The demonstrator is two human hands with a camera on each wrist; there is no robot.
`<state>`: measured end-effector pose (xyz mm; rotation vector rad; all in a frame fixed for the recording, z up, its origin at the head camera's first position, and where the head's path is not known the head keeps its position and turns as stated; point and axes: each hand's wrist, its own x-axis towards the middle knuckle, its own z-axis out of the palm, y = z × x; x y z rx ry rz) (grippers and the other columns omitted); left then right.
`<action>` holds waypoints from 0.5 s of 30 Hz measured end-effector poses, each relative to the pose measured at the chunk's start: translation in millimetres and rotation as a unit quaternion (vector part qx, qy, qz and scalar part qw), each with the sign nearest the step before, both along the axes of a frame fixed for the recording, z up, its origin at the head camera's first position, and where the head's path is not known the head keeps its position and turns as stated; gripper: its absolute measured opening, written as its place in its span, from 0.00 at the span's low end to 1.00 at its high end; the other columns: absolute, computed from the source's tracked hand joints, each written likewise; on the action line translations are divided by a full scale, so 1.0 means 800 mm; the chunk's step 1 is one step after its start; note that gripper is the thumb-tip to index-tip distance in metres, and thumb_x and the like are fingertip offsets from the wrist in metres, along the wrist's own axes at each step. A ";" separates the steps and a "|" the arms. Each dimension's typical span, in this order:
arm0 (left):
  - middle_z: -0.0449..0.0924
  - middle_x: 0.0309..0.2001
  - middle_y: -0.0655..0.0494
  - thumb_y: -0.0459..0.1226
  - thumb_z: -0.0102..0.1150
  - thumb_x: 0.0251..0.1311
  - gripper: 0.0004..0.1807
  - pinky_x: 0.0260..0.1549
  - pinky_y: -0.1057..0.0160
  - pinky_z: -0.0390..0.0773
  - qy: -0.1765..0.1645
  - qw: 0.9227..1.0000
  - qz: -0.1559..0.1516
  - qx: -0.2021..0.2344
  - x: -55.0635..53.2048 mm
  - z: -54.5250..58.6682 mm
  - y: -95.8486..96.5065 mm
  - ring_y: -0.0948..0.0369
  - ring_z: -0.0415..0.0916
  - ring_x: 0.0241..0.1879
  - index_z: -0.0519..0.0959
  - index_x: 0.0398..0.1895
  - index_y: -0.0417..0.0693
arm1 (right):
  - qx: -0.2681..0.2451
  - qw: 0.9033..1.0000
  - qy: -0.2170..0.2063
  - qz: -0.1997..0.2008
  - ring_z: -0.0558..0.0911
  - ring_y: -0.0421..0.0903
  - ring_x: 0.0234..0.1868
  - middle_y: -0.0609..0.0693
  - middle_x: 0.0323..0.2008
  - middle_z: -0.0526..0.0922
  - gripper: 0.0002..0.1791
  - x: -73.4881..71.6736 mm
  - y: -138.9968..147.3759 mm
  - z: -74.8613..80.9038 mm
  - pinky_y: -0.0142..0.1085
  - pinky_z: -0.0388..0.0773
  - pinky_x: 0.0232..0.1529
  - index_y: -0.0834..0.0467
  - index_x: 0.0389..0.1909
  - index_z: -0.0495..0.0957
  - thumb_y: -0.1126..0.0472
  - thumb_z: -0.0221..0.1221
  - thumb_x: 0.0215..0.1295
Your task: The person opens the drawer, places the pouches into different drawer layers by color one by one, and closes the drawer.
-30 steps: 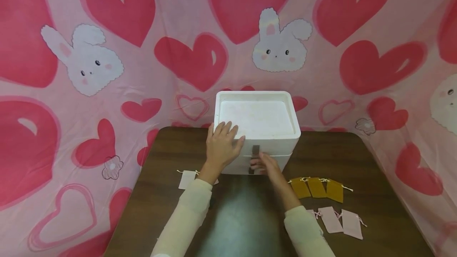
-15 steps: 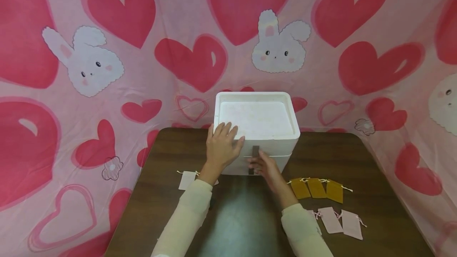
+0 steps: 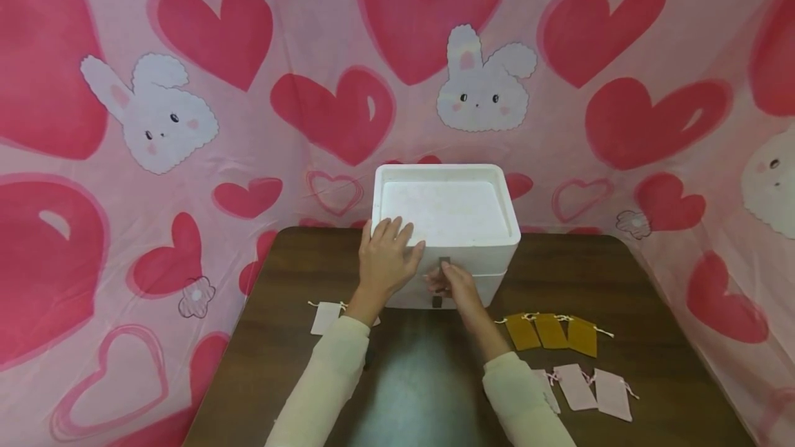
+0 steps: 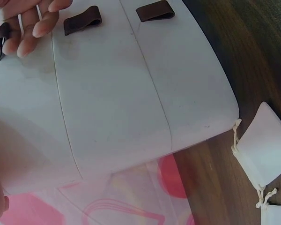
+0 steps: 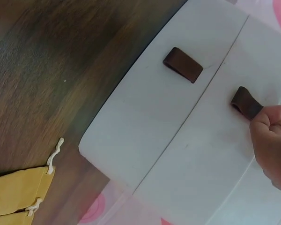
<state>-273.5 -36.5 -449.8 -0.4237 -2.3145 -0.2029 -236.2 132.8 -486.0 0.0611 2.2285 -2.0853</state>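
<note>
A white box with three stacked drawers [image 3: 481, 259] stands at the back of the table, each drawer front bearing a brown leather pull tab. My left hand [image 3: 385, 261] rests on the box's front left top edge, fingers extended over the rim. At the front, my right hand [image 3: 461, 287] pinches the top pull tab [image 4: 3, 37] between thumb and finger. The middle pull tab [image 5: 246, 103] and the lowest pull tab [image 5: 183, 64] hang below that hand, untouched. All drawers look closed.
White drawstring pouches [image 3: 325, 318] lie left of the box, partly behind my left arm. Mustard pouches [image 3: 551, 331] form a row at the right, with pink pouches [image 3: 613, 392] nearer the front. A pink heart-print cloth [image 3: 335, 116] hangs behind the dark wooden table [image 3: 298, 261].
My right hand has shifted slightly left and its fingers have gone from beside the tabs to the top tab. The left hand stays on the box edge. The view has tilted slightly upward.
</note>
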 end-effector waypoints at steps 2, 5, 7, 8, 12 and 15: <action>0.84 0.56 0.54 0.59 0.42 0.65 0.27 0.64 0.42 0.69 -0.002 1.000 0.000 0.000 0.000 0.000 0.000 0.52 0.79 0.57 0.82 0.52 0.56 | -0.003 1.000 0.005 -0.005 0.84 0.41 0.32 0.57 0.40 0.89 0.27 0.000 -0.001 0.000 0.47 0.80 0.46 0.69 0.40 0.79 0.50 0.40 0.77; 0.84 0.55 0.53 0.59 0.42 0.65 0.27 0.63 0.43 0.69 0.002 1.000 -0.001 0.003 0.000 0.000 0.000 0.52 0.80 0.56 0.82 0.52 0.55 | -0.020 1.000 0.006 -0.013 0.83 0.40 0.31 0.51 0.34 0.88 0.26 0.002 -0.004 0.001 0.44 0.80 0.44 0.69 0.38 0.78 0.52 0.40 0.77; 0.84 0.55 0.53 0.59 0.43 0.64 0.27 0.63 0.43 0.70 0.008 1.000 -0.002 0.004 0.001 -0.001 -0.001 0.52 0.80 0.55 0.82 0.51 0.55 | -0.031 0.999 0.005 -0.018 0.83 0.40 0.30 0.47 0.30 0.87 0.25 0.005 -0.005 0.002 0.41 0.80 0.41 0.68 0.36 0.78 0.52 0.41 0.77; 0.85 0.54 0.53 0.59 0.43 0.64 0.27 0.62 0.43 0.70 0.009 1.000 -0.002 0.004 0.001 -0.001 -0.001 0.52 0.80 0.55 0.83 0.51 0.55 | -0.038 0.999 0.003 -0.020 0.83 0.39 0.29 0.45 0.28 0.86 0.24 0.006 -0.006 0.002 0.40 0.80 0.41 0.67 0.35 0.77 0.53 0.41 0.77; 0.85 0.54 0.53 0.59 0.43 0.64 0.27 0.62 0.42 0.70 0.009 1.000 -0.004 0.007 0.002 -0.001 -0.001 0.53 0.80 0.55 0.83 0.51 0.55 | -0.052 0.998 0.004 -0.026 0.82 0.38 0.28 0.40 0.25 0.84 0.23 0.011 -0.009 0.003 0.35 0.78 0.37 0.63 0.32 0.77 0.53 0.41 0.77; 0.84 0.55 0.54 0.59 0.42 0.65 0.27 0.64 0.42 0.69 0.000 1.000 -0.003 0.009 0.001 0.000 -0.001 0.53 0.80 0.56 0.82 0.52 0.55 | -0.058 0.998 0.012 -0.025 0.82 0.37 0.27 0.39 0.24 0.83 0.22 0.014 -0.010 0.004 0.32 0.76 0.35 0.62 0.30 0.77 0.53 0.41 0.77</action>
